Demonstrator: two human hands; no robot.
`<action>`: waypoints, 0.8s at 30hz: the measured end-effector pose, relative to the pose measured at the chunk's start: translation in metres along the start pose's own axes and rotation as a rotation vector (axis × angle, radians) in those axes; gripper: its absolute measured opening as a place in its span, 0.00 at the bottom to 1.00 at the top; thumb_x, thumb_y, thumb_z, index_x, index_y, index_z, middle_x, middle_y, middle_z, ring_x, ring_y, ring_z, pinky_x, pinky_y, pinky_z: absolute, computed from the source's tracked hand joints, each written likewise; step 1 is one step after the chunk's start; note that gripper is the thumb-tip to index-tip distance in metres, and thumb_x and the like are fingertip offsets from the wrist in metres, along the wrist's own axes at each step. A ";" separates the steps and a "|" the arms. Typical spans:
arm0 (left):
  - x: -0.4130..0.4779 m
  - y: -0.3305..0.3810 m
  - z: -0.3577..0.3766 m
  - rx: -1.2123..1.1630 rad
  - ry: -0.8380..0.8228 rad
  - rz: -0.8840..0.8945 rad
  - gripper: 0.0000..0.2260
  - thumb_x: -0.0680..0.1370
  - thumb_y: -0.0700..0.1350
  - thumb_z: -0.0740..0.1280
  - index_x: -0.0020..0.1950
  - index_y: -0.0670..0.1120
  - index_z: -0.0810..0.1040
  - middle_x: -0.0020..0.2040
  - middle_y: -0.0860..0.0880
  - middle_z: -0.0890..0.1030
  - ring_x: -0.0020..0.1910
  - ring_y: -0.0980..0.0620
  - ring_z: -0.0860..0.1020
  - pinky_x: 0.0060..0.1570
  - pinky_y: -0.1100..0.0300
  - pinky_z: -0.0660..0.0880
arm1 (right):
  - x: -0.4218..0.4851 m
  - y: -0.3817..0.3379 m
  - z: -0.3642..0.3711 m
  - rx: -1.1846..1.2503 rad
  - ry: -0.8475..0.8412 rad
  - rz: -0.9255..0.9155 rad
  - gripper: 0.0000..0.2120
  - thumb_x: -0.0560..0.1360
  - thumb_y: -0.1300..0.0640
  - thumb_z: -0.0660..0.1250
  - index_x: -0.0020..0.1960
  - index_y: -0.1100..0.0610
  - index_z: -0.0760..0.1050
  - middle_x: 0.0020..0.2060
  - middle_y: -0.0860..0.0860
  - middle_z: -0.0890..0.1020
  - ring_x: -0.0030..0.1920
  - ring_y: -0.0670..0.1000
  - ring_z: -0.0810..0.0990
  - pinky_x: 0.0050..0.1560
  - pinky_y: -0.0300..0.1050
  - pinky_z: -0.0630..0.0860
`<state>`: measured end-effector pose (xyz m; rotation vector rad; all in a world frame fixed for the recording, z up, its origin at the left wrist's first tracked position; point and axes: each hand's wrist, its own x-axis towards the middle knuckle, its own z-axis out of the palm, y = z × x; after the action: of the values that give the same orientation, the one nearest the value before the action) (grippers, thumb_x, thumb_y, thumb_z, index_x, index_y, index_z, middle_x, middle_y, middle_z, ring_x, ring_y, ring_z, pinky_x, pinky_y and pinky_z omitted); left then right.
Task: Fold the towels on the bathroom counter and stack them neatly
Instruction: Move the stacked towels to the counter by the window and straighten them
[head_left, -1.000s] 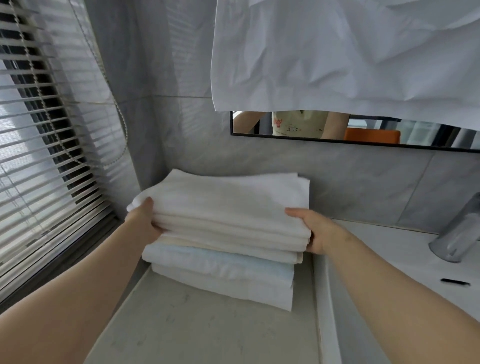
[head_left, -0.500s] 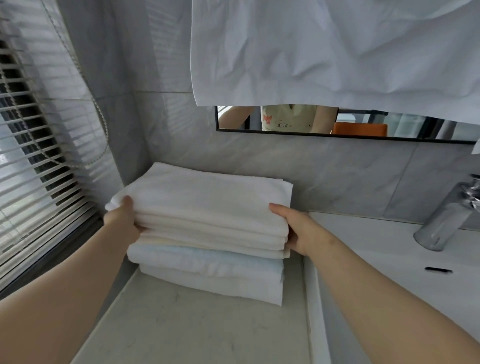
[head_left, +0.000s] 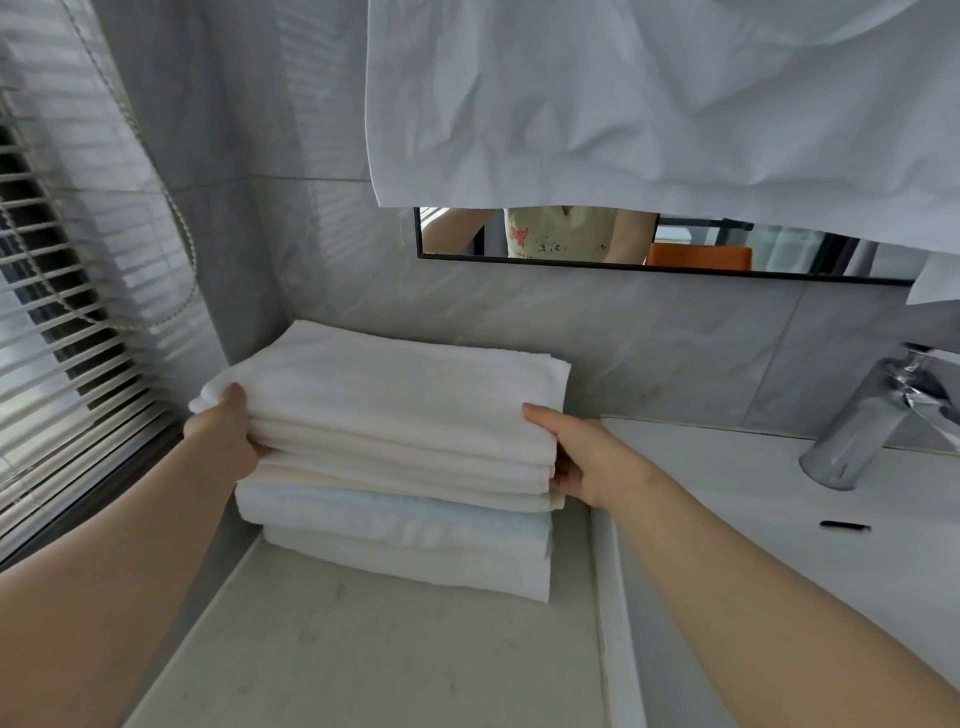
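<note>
Slatted blinds (head_left: 62, 312) cover the window at far left. The left hand (head_left: 226, 441) grips the left end of the upper towels, thumb on top. The stack of folded towels (head_left: 395, 457) sits on the desk (head_left: 363, 649) in the far corner. The right hand (head_left: 587, 462) holds the right end, fingers apparently tucked between layers. A faucet (head_left: 872, 415) stands right.

Grey marble-look tiles (head_left: 649, 338) cover the walls. Slatted blinds (head_left: 62, 291) with a bead cord hang at left, daylight behind. A black-framed mirror (head_left: 779, 257) runs above the white basin (head_left: 779, 519) and chrome tap (head_left: 862, 426).
</note>
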<state>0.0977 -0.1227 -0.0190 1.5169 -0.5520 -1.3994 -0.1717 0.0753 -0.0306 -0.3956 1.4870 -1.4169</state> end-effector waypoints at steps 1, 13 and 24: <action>0.000 -0.001 -0.001 0.002 -0.003 -0.002 0.27 0.75 0.56 0.66 0.70 0.52 0.63 0.66 0.48 0.69 0.62 0.43 0.71 0.55 0.48 0.75 | -0.001 0.001 0.000 -0.014 0.003 0.005 0.15 0.70 0.52 0.74 0.51 0.59 0.77 0.46 0.56 0.83 0.46 0.55 0.82 0.43 0.49 0.80; -0.019 -0.013 -0.006 0.042 0.013 -0.038 0.35 0.68 0.58 0.72 0.70 0.48 0.63 0.66 0.49 0.68 0.62 0.47 0.71 0.60 0.55 0.70 | -0.012 0.003 0.001 -0.096 0.049 0.083 0.15 0.70 0.45 0.72 0.46 0.55 0.75 0.42 0.54 0.80 0.42 0.53 0.79 0.36 0.44 0.75; -0.050 -0.019 0.007 -0.001 -0.172 -0.218 0.31 0.70 0.53 0.73 0.68 0.47 0.64 0.57 0.45 0.71 0.52 0.44 0.74 0.54 0.50 0.75 | -0.010 -0.005 0.006 0.010 -0.023 0.083 0.18 0.69 0.55 0.74 0.57 0.58 0.75 0.50 0.57 0.81 0.48 0.57 0.81 0.38 0.49 0.79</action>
<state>0.0738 -0.0746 -0.0099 1.4992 -0.5011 -1.7096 -0.1646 0.0783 -0.0211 -0.3393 1.4610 -1.3488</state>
